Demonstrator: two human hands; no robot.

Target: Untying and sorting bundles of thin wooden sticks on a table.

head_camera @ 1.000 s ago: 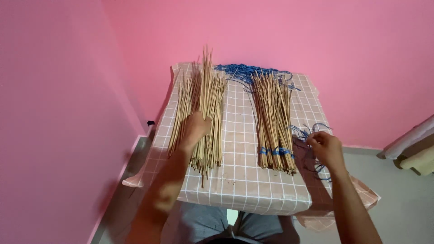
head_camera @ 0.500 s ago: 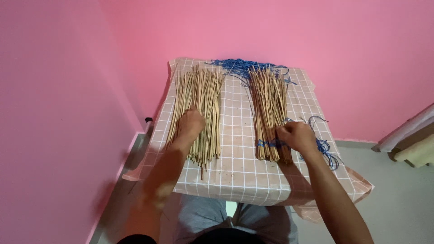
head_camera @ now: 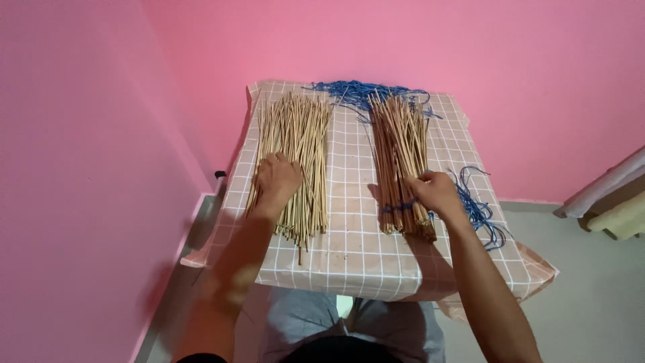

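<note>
A loose pile of thin tan sticks (head_camera: 295, 144) lies on the left half of a small table (head_camera: 349, 242). My left hand (head_camera: 275, 181) rests flat on its near part, fingers spread. On the right half lies a second stick bundle (head_camera: 398, 144), bound near its close end with a blue string tie (head_camera: 396, 207). My right hand (head_camera: 437, 191) presses on that bundle next to the tie. Whether it pinches the string is hidden.
A checked pink cloth (head_camera: 349, 259) covers the table and hangs over its edges. A heap of blue strings (head_camera: 363, 93) sits at the far edge, and more loose blue strings (head_camera: 478, 208) lie at the right edge. Pink walls (head_camera: 101, 134) close in on the left and behind.
My right hand moved left from the loose blue strings onto the tied bundle. My left hand set the raised sticks down and now lies flat on the left pile.
</note>
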